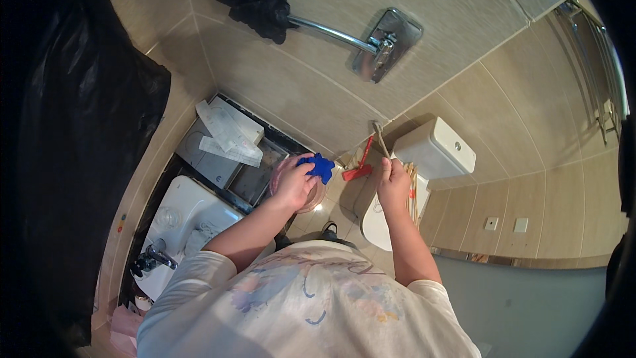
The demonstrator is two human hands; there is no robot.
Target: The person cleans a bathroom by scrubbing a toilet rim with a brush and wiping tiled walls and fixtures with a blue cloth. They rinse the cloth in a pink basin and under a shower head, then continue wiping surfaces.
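My left hand (295,182) is closed around a crumpled blue cloth (320,168), above a pinkish translucent basin (314,201). My right hand (395,185) grips a thin brownish stick (380,139), with the thumb along it and its far end toward the wall. Behind and beside the right wrist are several thin straw-coloured strips (414,192). Whether they join the stick is hidden by the hand. A red-headed tool with a red handle (358,172) lies on the tiled floor between my hands.
To the right is a white toilet, its tank (437,151) against the wall. A white washbasin (185,209) with a chrome tap (161,255) is at left, beside a counter with white boxes (228,132). A metal arm (331,31) juts from the wall. Black plastic sheeting (86,126) hangs at left.
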